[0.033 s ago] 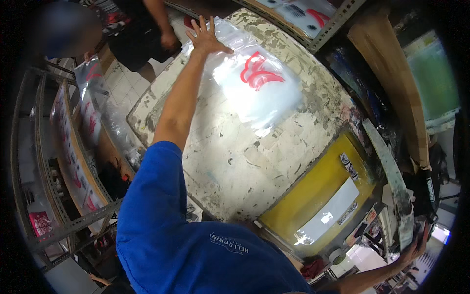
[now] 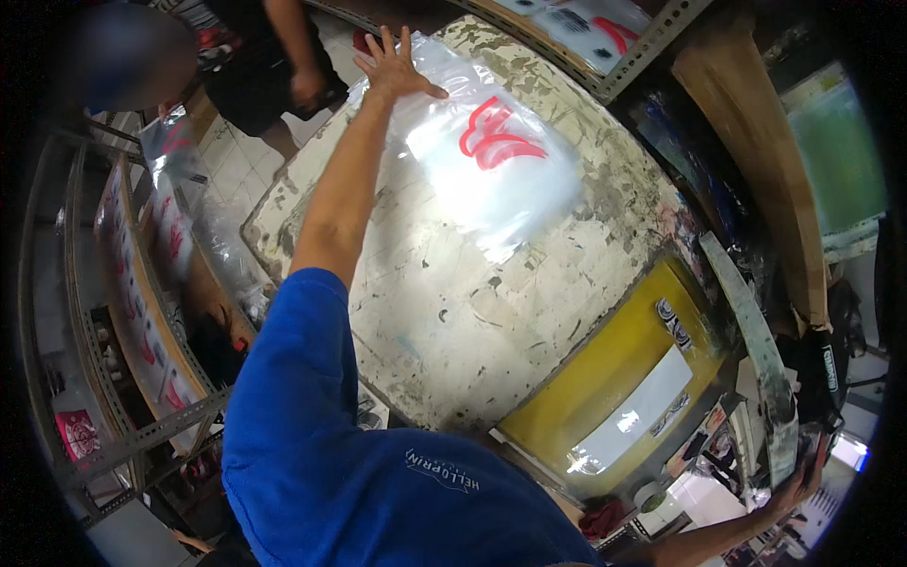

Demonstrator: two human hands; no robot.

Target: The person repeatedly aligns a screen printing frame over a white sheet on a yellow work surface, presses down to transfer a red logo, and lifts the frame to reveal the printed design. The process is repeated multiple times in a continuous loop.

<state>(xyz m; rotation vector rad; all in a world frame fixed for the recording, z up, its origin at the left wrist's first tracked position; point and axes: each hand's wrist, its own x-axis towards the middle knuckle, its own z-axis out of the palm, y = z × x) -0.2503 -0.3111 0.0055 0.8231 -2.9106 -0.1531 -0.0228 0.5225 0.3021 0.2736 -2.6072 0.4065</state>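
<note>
Seeing white lettering on the chest of the blue shirt (small, bent by the folds), plus pale lettering on a black item at the right. Also spotting dark, letter-like shapes on a yellow panel at the near right, next to a white strip.

Find the clear plastic sheets with a red curved print on the far side of the scuffed off-white table. Got the left hand palm down on their far left part, fingers spread wide. Can't tell about the right hand, way out near right by a pale stained board.

For room, got tabletop running from sheets to near edge, between a rack on the left and that yellow panel. Watch the perforated metal rail at the far right and somebody in dark shorts off the far left edge.
</note>
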